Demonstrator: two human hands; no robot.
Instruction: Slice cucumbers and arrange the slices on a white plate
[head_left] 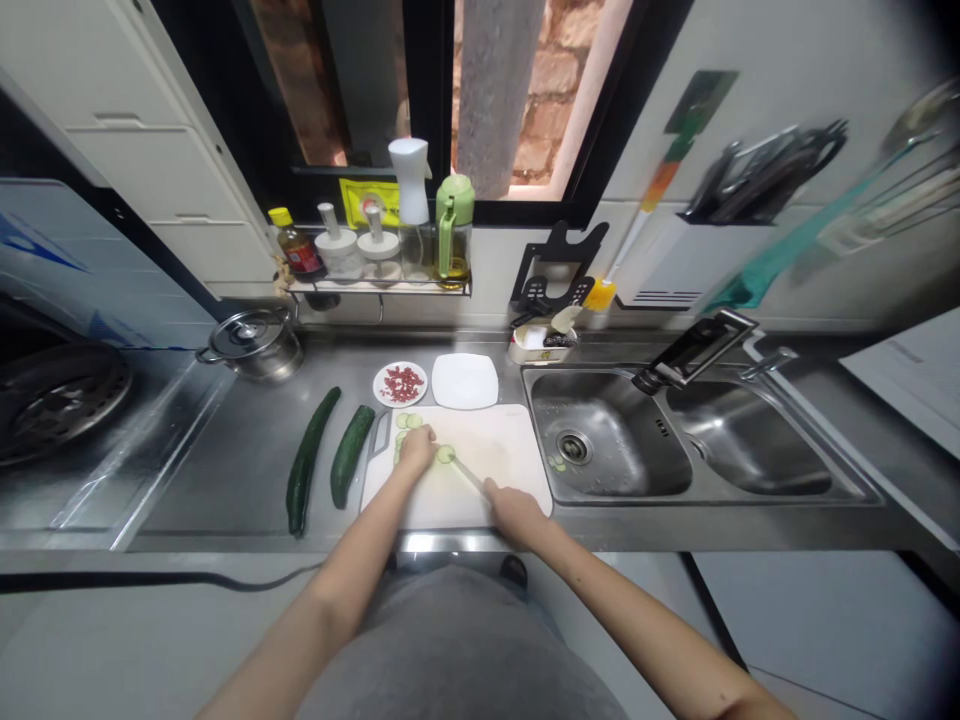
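Note:
A white cutting board [480,500] lies on the steel counter. My right hand [517,512] is closed round the handle of a knife [472,478], whose blade points up and left across the board. Near the blade's tip lies a pale green cucumber slice [446,454]. My left hand [418,450] is on the board just left of that slice, fingers bent together; what they hold, if anything, is hidden. More cucumber slices [409,421] lie above and beside my left hand. Two whole-looking cucumbers [311,460] [352,457] rest on the counter left of the board.
Behind the board stand a small plate of chopped red pieces [401,384] and a white square plate [464,381]. A lidded pot [255,343] is at the back left. The double sink [611,440] lies to the right. A rack [375,288] holds bottles and jars.

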